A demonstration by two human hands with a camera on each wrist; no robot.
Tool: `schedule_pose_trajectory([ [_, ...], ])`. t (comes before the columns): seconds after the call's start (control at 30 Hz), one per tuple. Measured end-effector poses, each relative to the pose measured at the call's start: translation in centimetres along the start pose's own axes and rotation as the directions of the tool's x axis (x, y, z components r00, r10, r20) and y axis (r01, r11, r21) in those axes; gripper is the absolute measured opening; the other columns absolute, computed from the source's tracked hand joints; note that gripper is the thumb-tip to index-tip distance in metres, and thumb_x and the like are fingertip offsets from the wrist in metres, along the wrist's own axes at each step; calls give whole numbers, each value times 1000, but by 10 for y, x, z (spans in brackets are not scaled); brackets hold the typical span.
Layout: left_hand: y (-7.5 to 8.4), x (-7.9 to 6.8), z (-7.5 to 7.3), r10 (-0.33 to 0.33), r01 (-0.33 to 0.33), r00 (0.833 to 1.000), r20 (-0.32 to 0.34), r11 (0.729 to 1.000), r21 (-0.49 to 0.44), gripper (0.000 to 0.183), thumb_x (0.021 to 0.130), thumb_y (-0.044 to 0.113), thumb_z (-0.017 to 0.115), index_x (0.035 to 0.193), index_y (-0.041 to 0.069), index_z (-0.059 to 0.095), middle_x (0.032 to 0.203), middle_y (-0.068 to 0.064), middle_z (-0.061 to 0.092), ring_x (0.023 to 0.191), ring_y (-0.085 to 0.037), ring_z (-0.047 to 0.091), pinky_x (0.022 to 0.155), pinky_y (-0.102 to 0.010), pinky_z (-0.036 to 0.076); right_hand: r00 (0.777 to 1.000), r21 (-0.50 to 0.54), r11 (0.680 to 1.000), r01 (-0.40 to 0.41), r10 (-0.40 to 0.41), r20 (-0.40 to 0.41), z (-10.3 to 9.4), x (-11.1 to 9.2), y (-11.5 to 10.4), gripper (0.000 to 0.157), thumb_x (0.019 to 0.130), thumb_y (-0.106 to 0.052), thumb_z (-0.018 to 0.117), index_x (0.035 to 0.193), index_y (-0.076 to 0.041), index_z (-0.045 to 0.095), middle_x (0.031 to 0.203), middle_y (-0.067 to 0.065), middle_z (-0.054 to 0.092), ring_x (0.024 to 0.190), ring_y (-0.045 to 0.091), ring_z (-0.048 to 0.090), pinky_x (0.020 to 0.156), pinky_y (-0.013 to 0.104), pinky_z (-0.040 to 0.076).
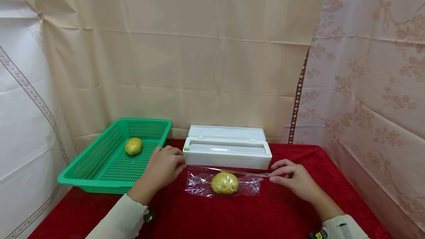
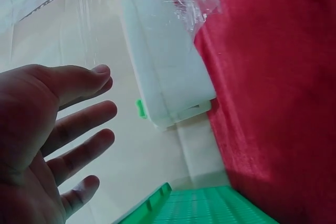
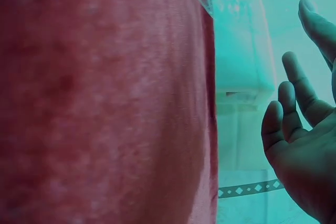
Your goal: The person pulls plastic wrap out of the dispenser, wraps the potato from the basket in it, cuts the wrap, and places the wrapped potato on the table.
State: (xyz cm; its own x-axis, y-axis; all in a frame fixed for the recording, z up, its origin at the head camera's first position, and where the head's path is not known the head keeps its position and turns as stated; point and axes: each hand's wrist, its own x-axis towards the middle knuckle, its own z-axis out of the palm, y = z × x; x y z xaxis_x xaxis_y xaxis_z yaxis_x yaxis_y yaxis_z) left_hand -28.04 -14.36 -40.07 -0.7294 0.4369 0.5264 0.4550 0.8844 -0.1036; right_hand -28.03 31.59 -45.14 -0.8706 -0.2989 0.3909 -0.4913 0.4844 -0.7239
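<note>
A yellow, potato-like round item lies on the red cloth with clear plastic wrap over it. At the wrap's left far corner, my left hand pinches the film edge between thumb and forefinger; the other fingers spread loosely in the left wrist view. Opposite, my right hand pinches the right end of that edge, its remaining fingers loosely bent. The film edge runs in a straight line between the hands. Just behind stands a white wrap dispenser box, lid raised, with a green slider at its left end.
A green plastic basket stands at the left, close by my left forearm, with another yellow round item inside. The red cloth covers the table. Beige curtain hangs behind the dispenser.
</note>
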Motion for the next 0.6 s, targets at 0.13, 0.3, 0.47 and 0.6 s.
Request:
schedule_pose_trajectory([
  [0.13,1,-7,0,7,-7,1000,28,1000,17,5,86,31,83,83,29,80,97,10,73,97,-17,62,80,-38,43,999,27,1000,-3,2,46,3,-3,3,10,84,-21,86,94,-22,84,115,15,67,104,9,62,82,26,52],
  [0.3,2,-17,3,45,-45,999,29,999,9,6,85,29,84,82,31,79,97,11,72,96,-14,61,79,-36,40,996,-20,1000,-17,18,85,4,-6,5,11,83,-26,87,93,-25,84,113,8,69,103,8,62,82,27,53],
  [0.47,5,-25,6,95,-96,994,46,995,20,5,83,29,84,83,31,80,96,12,71,98,-13,61,81,-36,41,993,-96,995,-11,22,115,6,-6,5,9,82,-31,87,91,-29,83,112,5,70,103,9,61,83,29,52],
  [0.6,7,-27,12,111,-115,990,86,993,35,5,84,28,82,80,29,81,93,11,70,99,-14,60,81,-37,41,990,-169,986,5,19,138,8,-4,3,9,82,-34,87,89,-30,83,110,4,71,101,7,62,86,28,51],
])
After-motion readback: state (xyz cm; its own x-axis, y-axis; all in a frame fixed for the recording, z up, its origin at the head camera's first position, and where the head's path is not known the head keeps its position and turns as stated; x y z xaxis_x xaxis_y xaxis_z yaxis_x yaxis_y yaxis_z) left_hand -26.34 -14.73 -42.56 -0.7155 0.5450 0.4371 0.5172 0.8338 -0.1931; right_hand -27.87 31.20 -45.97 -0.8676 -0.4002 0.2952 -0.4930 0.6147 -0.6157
